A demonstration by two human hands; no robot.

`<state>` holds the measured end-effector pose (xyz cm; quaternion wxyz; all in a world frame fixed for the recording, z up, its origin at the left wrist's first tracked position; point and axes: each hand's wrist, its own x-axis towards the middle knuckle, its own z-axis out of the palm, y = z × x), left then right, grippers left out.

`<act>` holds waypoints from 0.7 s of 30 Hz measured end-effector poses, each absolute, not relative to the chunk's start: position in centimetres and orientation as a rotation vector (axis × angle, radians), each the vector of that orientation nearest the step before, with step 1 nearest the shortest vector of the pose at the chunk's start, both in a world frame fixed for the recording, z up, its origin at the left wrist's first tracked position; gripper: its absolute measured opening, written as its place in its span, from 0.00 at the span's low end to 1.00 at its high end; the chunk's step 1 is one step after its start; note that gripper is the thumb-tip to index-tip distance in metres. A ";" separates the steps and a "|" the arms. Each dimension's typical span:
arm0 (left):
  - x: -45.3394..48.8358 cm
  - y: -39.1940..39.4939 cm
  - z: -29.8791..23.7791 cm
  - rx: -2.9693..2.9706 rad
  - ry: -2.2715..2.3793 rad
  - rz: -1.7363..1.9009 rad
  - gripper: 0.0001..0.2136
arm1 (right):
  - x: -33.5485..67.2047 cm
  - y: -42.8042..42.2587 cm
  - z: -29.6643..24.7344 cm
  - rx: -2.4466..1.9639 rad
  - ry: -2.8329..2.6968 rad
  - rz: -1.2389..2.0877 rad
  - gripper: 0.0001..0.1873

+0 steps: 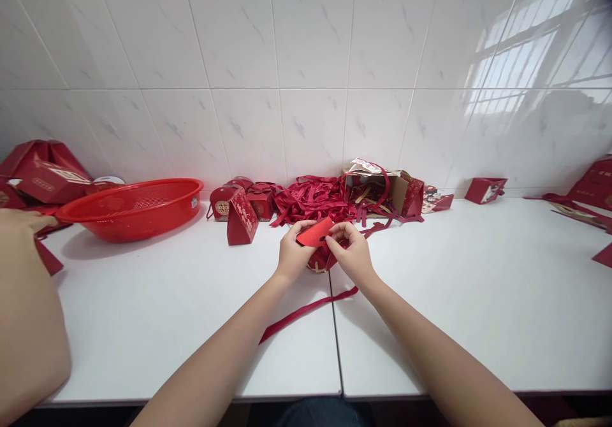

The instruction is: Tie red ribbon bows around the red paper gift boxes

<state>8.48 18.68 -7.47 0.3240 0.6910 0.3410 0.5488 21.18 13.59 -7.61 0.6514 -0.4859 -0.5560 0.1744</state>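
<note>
A small red paper gift box (314, 234) is held above the table between my two hands. My left hand (292, 252) grips its left side, the thumb along the lower edge. At the box's right edge, beside a dark hole, the fingers of my right hand (351, 248) pinch together. The patterned lower part of the box (321, 260) shows between my wrists, partly hidden. A dark red ribbon (306, 310) trails over the tabletop below my hands.
Beyond my hands lies a heap of red ribbons (315, 197) beside an open cardboard box (396, 191). Several finished-looking gift boxes (242, 218) stand left of it. Farther left is a red plastic basket (134, 213). Part of another person (29, 318) shows at the left edge. A tiled wall (310, 121) bounds the white table (454, 299).
</note>
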 end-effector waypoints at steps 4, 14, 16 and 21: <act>8.5 18.6 -7.4 1.817 0.886 1.434 0.16 | 21.0 13.4 -7.5 -1.153 -1.276 0.367 0.03; 8.3 19.2 -7.7 1.803 0.876 1.464 0.16 | 21.0 13.3 -7.6 -1.129 -1.454 0.030 0.05; 8.3 19.3 -7.8 1.794 0.883 1.468 0.16 | 21.2 13.4 -7.8 -1.104 -1.477 -0.024 0.06; 8.3 19.2 -7.8 1.787 0.884 1.475 0.16 | 21.3 13.6 -8.2 -1.134 -1.504 -0.100 0.07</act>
